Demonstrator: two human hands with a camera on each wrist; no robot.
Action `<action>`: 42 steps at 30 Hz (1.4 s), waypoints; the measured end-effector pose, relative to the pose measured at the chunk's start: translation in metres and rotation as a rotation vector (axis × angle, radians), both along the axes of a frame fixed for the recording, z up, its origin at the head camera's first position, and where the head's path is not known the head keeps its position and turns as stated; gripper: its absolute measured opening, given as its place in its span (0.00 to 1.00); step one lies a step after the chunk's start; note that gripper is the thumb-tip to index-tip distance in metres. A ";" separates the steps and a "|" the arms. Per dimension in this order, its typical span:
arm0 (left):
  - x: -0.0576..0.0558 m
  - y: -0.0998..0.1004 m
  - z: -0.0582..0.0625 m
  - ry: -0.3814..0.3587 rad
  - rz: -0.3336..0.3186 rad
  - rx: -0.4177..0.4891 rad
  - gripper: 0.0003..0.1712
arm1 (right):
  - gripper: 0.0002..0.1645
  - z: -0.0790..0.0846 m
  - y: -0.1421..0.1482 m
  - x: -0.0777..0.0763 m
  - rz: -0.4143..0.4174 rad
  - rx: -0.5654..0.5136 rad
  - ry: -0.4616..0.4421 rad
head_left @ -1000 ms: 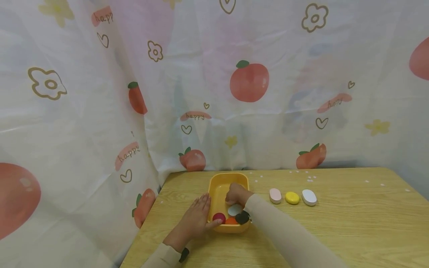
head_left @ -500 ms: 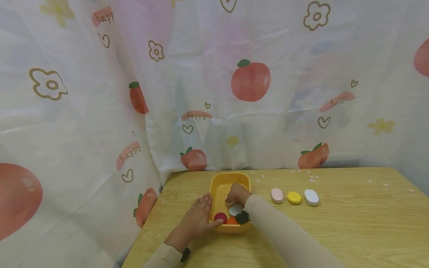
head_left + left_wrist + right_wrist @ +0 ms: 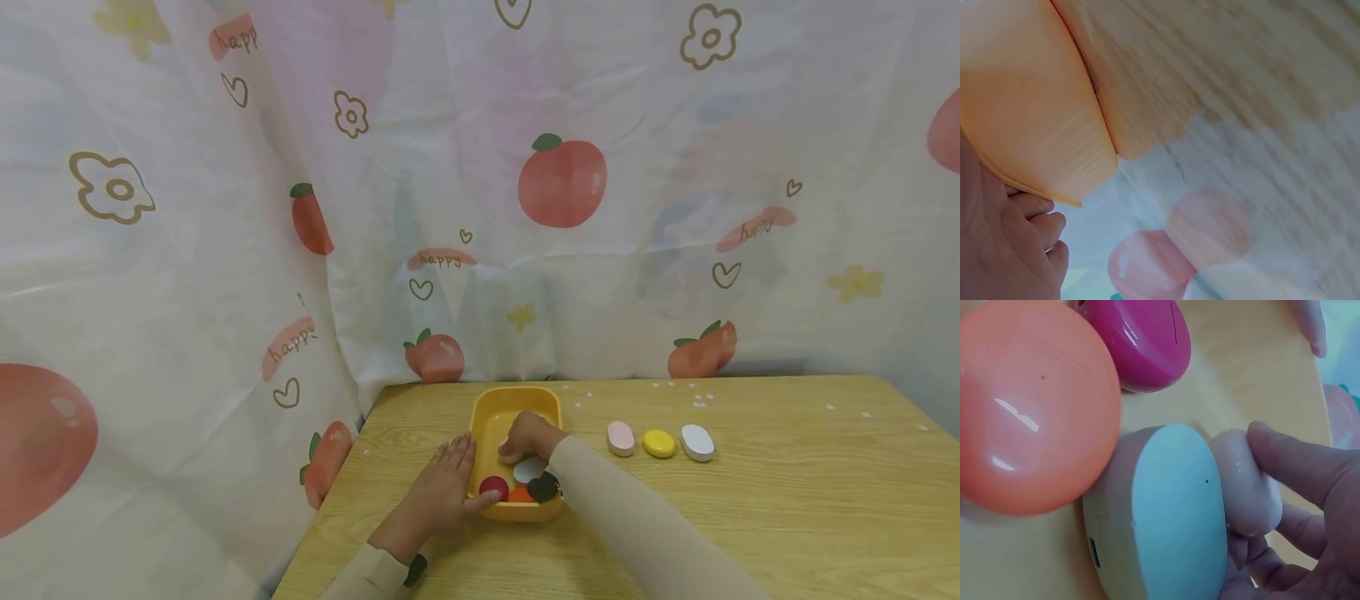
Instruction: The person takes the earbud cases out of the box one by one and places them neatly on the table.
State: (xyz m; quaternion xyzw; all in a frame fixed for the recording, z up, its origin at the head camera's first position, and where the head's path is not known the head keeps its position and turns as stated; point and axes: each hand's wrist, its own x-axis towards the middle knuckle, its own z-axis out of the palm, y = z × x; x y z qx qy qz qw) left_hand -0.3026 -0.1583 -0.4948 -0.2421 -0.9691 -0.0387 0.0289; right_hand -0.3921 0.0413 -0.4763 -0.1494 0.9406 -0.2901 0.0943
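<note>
My left hand [image 3: 438, 492] rests with straight fingers along the left wall of a yellow-orange plastic box [image 3: 516, 512], its thumb over the front rim. Inside the box, my right hand [image 3: 528, 437] pinches a small pale pink earbud case [image 3: 1247, 487] between thumb and fingers. Right beside it, a light blue earbud case [image 3: 1179, 506] stands on its edge, a port slot showing on its side. An orange round case [image 3: 1035, 412] and a magenta case [image 3: 1150, 344] lie at the near end of the box. The left wrist view shows the box's outer wall [image 3: 1035, 94].
Right of the box, a pink case [image 3: 620, 438], a yellow case [image 3: 659, 443] and a white case [image 3: 697, 442] stand in a row on the wooden table [image 3: 787, 500]. Small white flecks lie toward its back edge. A printed curtain [image 3: 480, 200] hangs behind and at left.
My right hand has shifted slightly left inside the box, and a pale edge now shows at its fingertips. The left hand stays against the box.
</note>
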 end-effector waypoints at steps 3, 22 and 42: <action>0.000 0.000 0.001 0.004 -0.007 -0.002 0.57 | 0.16 0.000 0.000 -0.001 -0.040 -0.066 -0.055; 0.001 0.001 0.001 0.022 -0.027 -0.014 0.58 | 0.10 0.009 0.003 0.009 -0.218 -0.603 -0.371; 0.000 0.000 -0.003 0.047 -0.038 0.007 0.56 | 0.11 0.029 0.014 0.013 -0.160 -0.574 -0.274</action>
